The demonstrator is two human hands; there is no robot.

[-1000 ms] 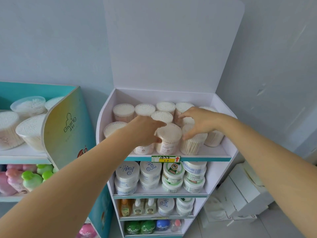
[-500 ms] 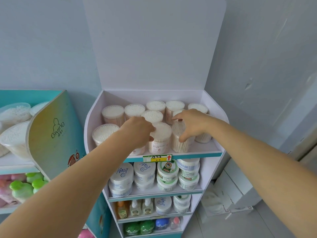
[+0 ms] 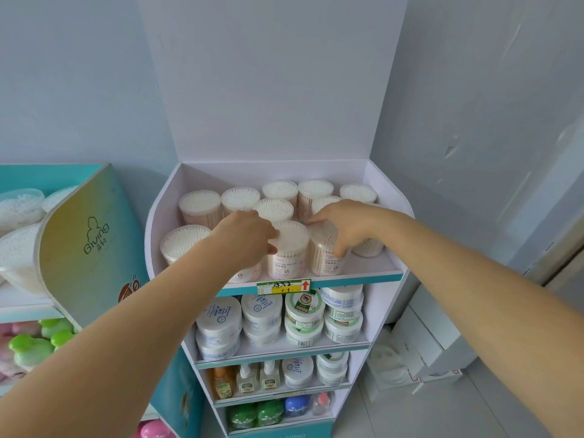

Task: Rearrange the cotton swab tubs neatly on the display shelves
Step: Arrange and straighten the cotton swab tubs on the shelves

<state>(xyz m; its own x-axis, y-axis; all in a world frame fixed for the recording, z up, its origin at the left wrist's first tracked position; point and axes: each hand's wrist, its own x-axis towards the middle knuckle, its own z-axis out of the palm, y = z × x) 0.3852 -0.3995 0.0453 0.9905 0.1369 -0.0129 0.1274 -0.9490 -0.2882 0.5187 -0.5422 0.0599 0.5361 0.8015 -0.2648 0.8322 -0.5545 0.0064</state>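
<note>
Left grip (image 3: 249, 238) curled round left cotton swab tub (image 3: 251, 273), right grip (image 3: 344, 226) round right tub (image 3: 325, 260); could squeeze middle tub (image 3: 289, 248) off shelf (image 3: 369, 265).

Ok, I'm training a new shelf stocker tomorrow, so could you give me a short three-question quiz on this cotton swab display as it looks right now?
1. True or false: the red arrow on the price tag at the front edge of the top shelf points down.
2. What does the right hand grip? A a sponge; B a front-row cotton swab tub; C a soap bar.
3. Fill in: the green-labelled jars stand on the ___ shelf from the top.
Key: 1 false, it points up; 2 B; 3 second.
</note>
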